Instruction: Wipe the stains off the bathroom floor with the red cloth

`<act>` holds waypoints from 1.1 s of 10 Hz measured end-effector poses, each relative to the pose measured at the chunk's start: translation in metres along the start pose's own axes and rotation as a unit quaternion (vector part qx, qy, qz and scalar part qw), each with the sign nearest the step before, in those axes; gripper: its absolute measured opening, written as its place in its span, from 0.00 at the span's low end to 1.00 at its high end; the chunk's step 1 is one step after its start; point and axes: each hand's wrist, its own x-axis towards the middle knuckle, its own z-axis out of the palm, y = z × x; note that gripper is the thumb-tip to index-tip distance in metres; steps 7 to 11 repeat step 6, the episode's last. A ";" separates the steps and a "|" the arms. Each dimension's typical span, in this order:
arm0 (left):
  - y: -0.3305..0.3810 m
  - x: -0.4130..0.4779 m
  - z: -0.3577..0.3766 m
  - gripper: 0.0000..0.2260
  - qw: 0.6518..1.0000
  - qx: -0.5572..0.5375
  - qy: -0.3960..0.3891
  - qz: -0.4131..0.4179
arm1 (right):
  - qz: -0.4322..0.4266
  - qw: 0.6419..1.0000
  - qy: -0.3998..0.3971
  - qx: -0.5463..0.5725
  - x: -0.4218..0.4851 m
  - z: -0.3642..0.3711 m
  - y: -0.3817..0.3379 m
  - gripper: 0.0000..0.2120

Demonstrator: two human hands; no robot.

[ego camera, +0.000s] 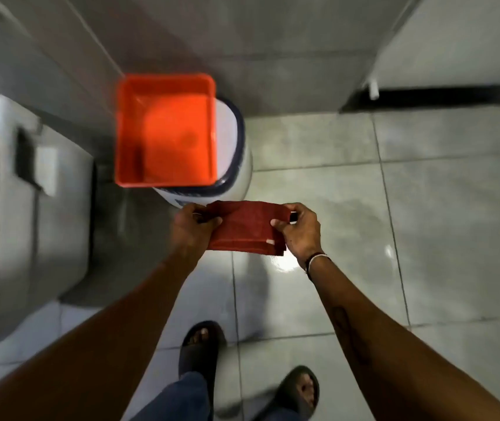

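Note:
A dark red cloth (pixel 247 227) is stretched out flat in the air between both hands, well above the floor. My left hand (pixel 191 229) pinches its left edge. My right hand (pixel 298 230) pinches its right edge, and a thin band circles that wrist. Below lies the pale grey tiled bathroom floor (pixel 425 238), glossy with a bright glare spot just under the cloth. I cannot make out distinct stains in this blurred view.
An orange square basin (pixel 166 130) sits on a white bucket (pixel 239 165) straight ahead by the wall. A white toilet (pixel 2 214) fills the left side. My two feet in dark sandals (pixel 203 344) stand on the tiles below. A doorway threshold (pixel 443 98) is at the upper right.

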 end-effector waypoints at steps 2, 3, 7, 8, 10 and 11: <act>0.066 0.074 -0.106 0.13 0.991 0.033 0.121 0.042 | -0.090 0.995 -0.046 -0.019 0.028 0.083 -0.128 0.18; 0.065 0.138 -0.126 0.16 0.987 0.087 0.127 0.035 | -0.117 0.990 -0.057 -0.048 0.064 0.137 -0.151 0.20; 0.084 0.122 -0.148 0.26 0.951 0.290 0.039 0.105 | -0.185 0.954 -0.081 -0.221 0.026 0.145 -0.186 0.29; 0.084 0.122 -0.148 0.26 0.951 0.290 0.039 0.105 | -0.185 0.954 -0.081 -0.221 0.026 0.145 -0.186 0.29; 0.084 0.122 -0.148 0.26 0.951 0.290 0.039 0.105 | -0.185 0.954 -0.081 -0.221 0.026 0.145 -0.186 0.29; 0.084 0.122 -0.148 0.26 0.951 0.290 0.039 0.105 | -0.185 0.954 -0.081 -0.221 0.026 0.145 -0.186 0.29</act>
